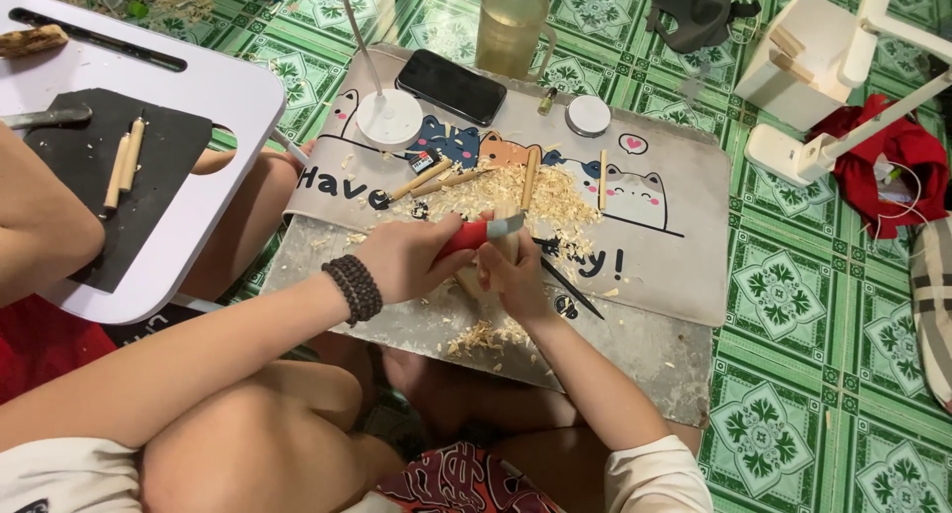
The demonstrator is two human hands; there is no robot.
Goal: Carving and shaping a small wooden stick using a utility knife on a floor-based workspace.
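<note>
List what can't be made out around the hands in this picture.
- Head view: the wood piece is mostly covered by the right hand, so its shape is unclear.
- The knife blade is too small to see; the left hand hides its red handle's end.
- The lamp top is cut off by the upper edge.

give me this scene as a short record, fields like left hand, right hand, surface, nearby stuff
left hand: gripping a red-handled knife, beaded bracelet on the wrist
right hand: holding a small wood piece against the blade
surface: cartoon cat mat on green patterned floor
on mat: wood shavings, black phone, white lamp base
</note>
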